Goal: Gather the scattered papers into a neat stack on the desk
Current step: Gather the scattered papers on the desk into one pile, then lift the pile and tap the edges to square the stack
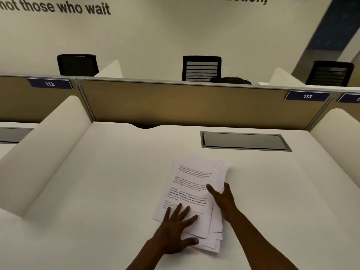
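While the papers (191,193) are lying in a loose, fanned pile on the white tabletop (109,182) at the lower centre of the frame, the left hand (175,228) is pressing flat on the pile's near corner, its fingers (185,212) spread straight. At the pile's right edge, the right hand (222,197) is gripping the sheets, thumb on top and the other fingers tucked underneath. Behind the papers, toward the centre right, a grey cable hatch (244,141) is sitting recessed in the tabletop. Along the upper part of the frame, a tan partition (175,102) is carrying a blue label reading 113 (307,96).

White papers (196,184), black print
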